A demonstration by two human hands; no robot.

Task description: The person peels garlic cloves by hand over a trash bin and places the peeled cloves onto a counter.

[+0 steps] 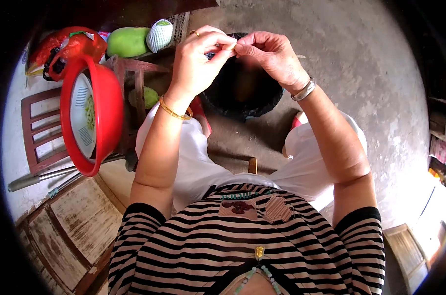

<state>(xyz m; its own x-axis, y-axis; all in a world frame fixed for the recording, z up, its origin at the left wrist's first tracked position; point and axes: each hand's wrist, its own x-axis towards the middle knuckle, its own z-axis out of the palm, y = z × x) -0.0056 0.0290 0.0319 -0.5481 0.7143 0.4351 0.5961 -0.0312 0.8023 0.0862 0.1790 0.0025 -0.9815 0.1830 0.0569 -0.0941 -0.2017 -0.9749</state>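
Observation:
In front of me both hands meet fingertip to fingertip over a bin lined with a black bag (259, 109). My left hand (199, 60) is pinched closed, and my right hand (276, 58) pinches from the other side. Between their fingertips is something small and pale, too little of it showing to name. To the left, a red basin (112, 110) stands tilted in view with a white strainer basket (80, 135) inside. Thin light-green pieces (90, 112) lie in that basket.
A wooden chair (41, 132) stands at the left beside the basin. Behind it are a red plastic bag (87, 45), a large green gourd (128, 42) and a fruit in a white foam net (160, 37). Wooden panels (75, 221) lie lower left.

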